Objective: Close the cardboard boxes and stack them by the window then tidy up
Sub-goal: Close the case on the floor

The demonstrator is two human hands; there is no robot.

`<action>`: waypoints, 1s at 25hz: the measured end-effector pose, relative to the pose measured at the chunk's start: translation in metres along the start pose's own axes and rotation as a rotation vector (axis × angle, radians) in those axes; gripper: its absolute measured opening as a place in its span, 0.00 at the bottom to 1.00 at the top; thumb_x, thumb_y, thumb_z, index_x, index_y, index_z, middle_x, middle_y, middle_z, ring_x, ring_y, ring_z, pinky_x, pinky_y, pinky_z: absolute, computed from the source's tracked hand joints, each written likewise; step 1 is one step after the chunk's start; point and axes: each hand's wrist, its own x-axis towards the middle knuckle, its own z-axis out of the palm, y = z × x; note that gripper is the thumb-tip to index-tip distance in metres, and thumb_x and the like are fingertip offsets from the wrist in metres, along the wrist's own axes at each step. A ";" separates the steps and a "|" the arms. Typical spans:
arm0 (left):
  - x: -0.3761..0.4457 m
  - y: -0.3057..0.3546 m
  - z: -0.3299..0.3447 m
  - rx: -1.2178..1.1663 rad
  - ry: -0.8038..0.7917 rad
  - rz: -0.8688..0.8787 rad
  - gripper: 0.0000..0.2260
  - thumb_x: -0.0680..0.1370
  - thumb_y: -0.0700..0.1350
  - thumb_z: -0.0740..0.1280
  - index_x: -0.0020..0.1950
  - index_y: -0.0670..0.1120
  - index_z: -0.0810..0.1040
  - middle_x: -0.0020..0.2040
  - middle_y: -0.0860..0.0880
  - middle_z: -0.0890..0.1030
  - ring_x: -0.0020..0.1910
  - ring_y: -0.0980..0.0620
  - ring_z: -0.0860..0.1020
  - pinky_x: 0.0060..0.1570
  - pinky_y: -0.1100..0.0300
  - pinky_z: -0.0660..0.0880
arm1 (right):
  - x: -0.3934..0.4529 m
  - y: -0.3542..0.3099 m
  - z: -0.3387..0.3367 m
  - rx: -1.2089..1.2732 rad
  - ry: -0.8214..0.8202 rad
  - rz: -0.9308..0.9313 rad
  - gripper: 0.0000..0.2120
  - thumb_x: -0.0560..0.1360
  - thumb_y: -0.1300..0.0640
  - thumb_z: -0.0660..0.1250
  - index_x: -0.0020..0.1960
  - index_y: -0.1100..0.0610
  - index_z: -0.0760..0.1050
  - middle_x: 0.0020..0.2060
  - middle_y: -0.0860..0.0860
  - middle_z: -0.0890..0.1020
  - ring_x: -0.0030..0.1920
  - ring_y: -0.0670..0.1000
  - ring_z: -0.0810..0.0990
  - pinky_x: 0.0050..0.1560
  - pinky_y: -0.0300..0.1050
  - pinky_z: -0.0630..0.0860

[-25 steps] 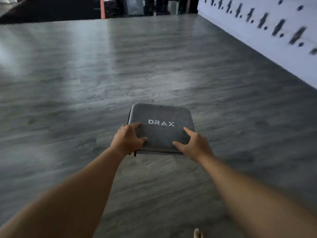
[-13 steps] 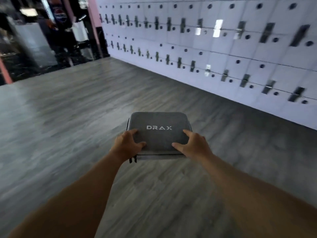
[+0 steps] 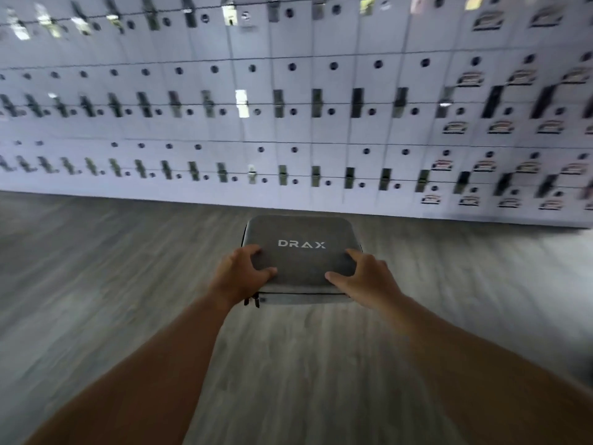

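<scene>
While blur smears the lockers (image 3: pixel 288 123), both hands' grips, left hand (image 3: pixel 239 275) and right hand (image 3: pixel 365 277), hold the grey case (image 3: pixel 301 232).

Head view, angled forward and down, hands (image 3: pixel 305 277) near

Two bare forearms reach in from the bottom edge, with no sleeves over them. The left hand (image 3: pixel 240 273) and right hand (image 3: pixel 365 277) wear no gloves. No watch, ring or band shows on wrists or fingers (image 3: pixel 337 279).
</scene>
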 end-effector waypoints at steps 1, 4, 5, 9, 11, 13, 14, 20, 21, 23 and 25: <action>0.019 0.020 0.017 -0.011 -0.041 0.044 0.28 0.71 0.51 0.78 0.68 0.44 0.78 0.60 0.43 0.82 0.59 0.44 0.80 0.60 0.52 0.75 | 0.010 0.017 -0.017 -0.009 0.030 0.034 0.40 0.68 0.34 0.72 0.74 0.51 0.70 0.63 0.53 0.80 0.64 0.55 0.76 0.62 0.47 0.74; 0.080 0.075 0.072 -0.055 -0.152 0.172 0.27 0.71 0.48 0.78 0.68 0.41 0.77 0.59 0.42 0.81 0.57 0.45 0.80 0.58 0.55 0.75 | 0.042 0.068 -0.061 -0.034 0.130 0.147 0.41 0.68 0.34 0.73 0.75 0.51 0.69 0.64 0.54 0.80 0.64 0.56 0.77 0.64 0.51 0.75; 0.098 0.092 0.089 -0.071 -0.175 0.211 0.27 0.71 0.48 0.78 0.67 0.41 0.77 0.59 0.43 0.81 0.55 0.47 0.80 0.55 0.57 0.74 | 0.051 0.082 -0.074 -0.035 0.157 0.176 0.40 0.69 0.35 0.74 0.75 0.52 0.69 0.64 0.54 0.80 0.64 0.56 0.77 0.64 0.52 0.75; 0.175 0.161 0.156 -0.110 -0.268 0.363 0.26 0.70 0.47 0.79 0.66 0.43 0.79 0.56 0.45 0.82 0.51 0.51 0.78 0.52 0.61 0.71 | 0.091 0.136 -0.126 -0.059 0.281 0.293 0.36 0.70 0.39 0.75 0.73 0.53 0.71 0.62 0.55 0.80 0.63 0.58 0.76 0.61 0.52 0.75; 0.207 0.203 0.191 -0.105 -0.344 0.452 0.27 0.70 0.48 0.79 0.67 0.43 0.78 0.57 0.45 0.82 0.54 0.49 0.79 0.55 0.59 0.74 | 0.103 0.166 -0.153 -0.066 0.345 0.370 0.35 0.70 0.40 0.75 0.71 0.54 0.72 0.60 0.55 0.81 0.61 0.58 0.77 0.59 0.50 0.76; 0.231 0.247 0.227 -0.094 -0.410 0.536 0.28 0.70 0.48 0.79 0.68 0.42 0.77 0.58 0.44 0.81 0.56 0.47 0.79 0.58 0.55 0.76 | 0.110 0.199 -0.181 -0.068 0.407 0.442 0.33 0.70 0.41 0.75 0.70 0.53 0.73 0.58 0.55 0.81 0.59 0.58 0.78 0.56 0.48 0.75; 0.240 0.268 0.243 -0.093 -0.433 0.571 0.28 0.71 0.48 0.79 0.68 0.42 0.76 0.59 0.43 0.81 0.56 0.46 0.79 0.59 0.54 0.76 | 0.112 0.213 -0.194 -0.071 0.432 0.471 0.33 0.69 0.41 0.75 0.69 0.54 0.73 0.58 0.55 0.82 0.59 0.58 0.78 0.56 0.47 0.75; 0.263 0.412 0.369 -0.076 -0.569 0.782 0.30 0.71 0.51 0.77 0.70 0.44 0.74 0.61 0.43 0.80 0.54 0.48 0.78 0.57 0.52 0.77 | 0.108 0.336 -0.287 -0.121 0.567 0.623 0.30 0.70 0.40 0.75 0.66 0.55 0.75 0.58 0.55 0.82 0.58 0.58 0.79 0.53 0.47 0.73; 0.261 0.438 0.390 -0.081 -0.580 0.802 0.30 0.72 0.51 0.77 0.71 0.44 0.74 0.62 0.43 0.80 0.53 0.49 0.77 0.56 0.54 0.77 | 0.105 0.359 -0.306 -0.126 0.586 0.636 0.30 0.70 0.40 0.75 0.65 0.56 0.75 0.58 0.56 0.82 0.57 0.59 0.80 0.54 0.47 0.74; 0.257 0.487 0.428 -0.097 -0.607 0.829 0.31 0.72 0.51 0.77 0.72 0.44 0.73 0.63 0.43 0.79 0.55 0.50 0.77 0.57 0.54 0.76 | 0.099 0.397 -0.340 -0.150 0.621 0.658 0.29 0.70 0.41 0.75 0.64 0.57 0.76 0.57 0.56 0.83 0.56 0.58 0.81 0.53 0.46 0.73; 0.249 0.541 0.471 -0.101 -0.644 0.863 0.31 0.72 0.51 0.77 0.72 0.45 0.73 0.64 0.44 0.78 0.57 0.48 0.77 0.59 0.52 0.76 | 0.087 0.439 -0.379 -0.145 0.653 0.695 0.29 0.69 0.41 0.75 0.64 0.57 0.77 0.56 0.56 0.83 0.56 0.58 0.81 0.51 0.44 0.71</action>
